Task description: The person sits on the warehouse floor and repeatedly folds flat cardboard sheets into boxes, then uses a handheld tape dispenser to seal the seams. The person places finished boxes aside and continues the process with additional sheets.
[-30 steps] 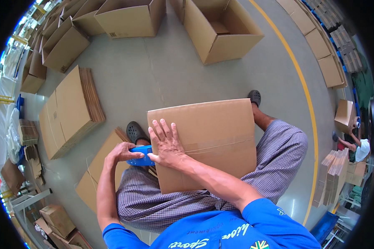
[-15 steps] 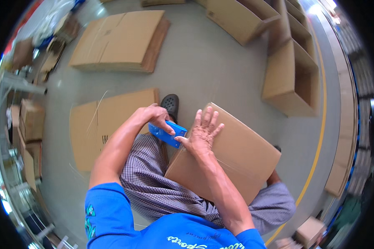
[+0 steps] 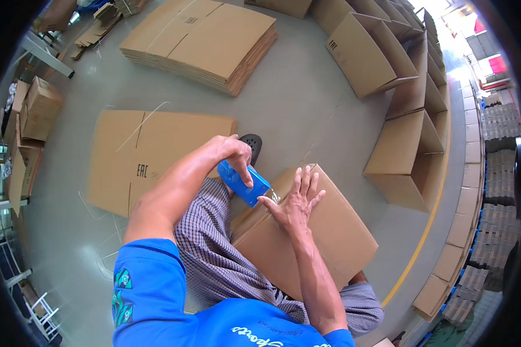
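A closed brown cardboard box [image 3: 330, 231] rests tilted across my lap. My left hand [image 3: 236, 151] is wrapped around a blue tape dispenser [image 3: 246, 184], which it holds at the box's upper left edge. Between the dispenser and the box a short bit of clear tape [image 3: 275, 197] glints. On the top face, near that edge, lies my right hand [image 3: 295, 207], palm down with its fingers spread and its thumb close to the dispenser's end. The dispenser's grip is partly hidden by my left fingers.
Flat cardboard [image 3: 173, 133] lies on the floor to the left, with a loose white strap [image 3: 136, 130] on it. Farther off sits a stack of flattened cartons [image 3: 208, 40]. Open upright boxes [image 3: 396, 144] stand in a row at the right, beside a yellow floor line [image 3: 419, 254].
The whole view has shifted, with the row of boxes showing more fully. Clear tape now shows between dispenser and box. Both hands keep nearly the same pose.
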`<action>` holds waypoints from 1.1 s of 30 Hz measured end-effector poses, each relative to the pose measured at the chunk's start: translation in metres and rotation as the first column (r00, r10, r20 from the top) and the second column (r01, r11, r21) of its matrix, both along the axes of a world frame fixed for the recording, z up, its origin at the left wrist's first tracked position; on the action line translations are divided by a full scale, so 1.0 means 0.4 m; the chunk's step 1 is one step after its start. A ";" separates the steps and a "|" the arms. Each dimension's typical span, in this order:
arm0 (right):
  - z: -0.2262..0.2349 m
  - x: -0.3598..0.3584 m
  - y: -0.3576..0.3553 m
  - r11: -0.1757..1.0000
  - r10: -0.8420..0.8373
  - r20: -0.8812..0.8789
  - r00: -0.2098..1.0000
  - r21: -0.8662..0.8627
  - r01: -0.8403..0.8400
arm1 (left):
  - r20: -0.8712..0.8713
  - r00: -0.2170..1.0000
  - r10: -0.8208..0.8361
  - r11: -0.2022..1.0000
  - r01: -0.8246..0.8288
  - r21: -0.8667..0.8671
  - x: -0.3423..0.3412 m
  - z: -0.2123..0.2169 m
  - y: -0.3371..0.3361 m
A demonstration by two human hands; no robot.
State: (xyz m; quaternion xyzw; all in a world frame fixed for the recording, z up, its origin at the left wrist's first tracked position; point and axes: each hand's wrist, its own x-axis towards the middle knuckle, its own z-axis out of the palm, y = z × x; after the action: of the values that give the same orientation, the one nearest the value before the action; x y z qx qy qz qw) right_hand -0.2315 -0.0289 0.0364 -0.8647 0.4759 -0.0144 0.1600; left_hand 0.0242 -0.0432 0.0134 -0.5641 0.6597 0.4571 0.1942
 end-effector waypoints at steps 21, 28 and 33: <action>0.073 -0.218 0.236 0.726 0.685 -0.107 0.720 0.184 -0.663 | -0.009 0.993 0.119 0.993 -0.119 -0.025 -0.054 0.074 0.057; 0.119 -0.547 0.135 0.873 0.487 -0.098 0.868 0.080 -0.481 | -0.230 0.967 0.109 0.994 -0.110 0.008 -0.346 0.076 0.044; 0.055 -0.633 0.089 0.973 -0.177 0.223 0.959 0.188 0.136 | -0.351 0.932 0.087 0.992 -0.114 -0.055 -0.495 0.036 0.093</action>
State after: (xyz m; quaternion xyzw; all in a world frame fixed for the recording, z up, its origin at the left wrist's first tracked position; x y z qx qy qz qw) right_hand -0.4847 0.0068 0.0584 -0.7993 0.5197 -0.0901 0.2877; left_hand -0.1738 -0.0060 0.0278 -0.5142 0.6705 0.5339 0.0296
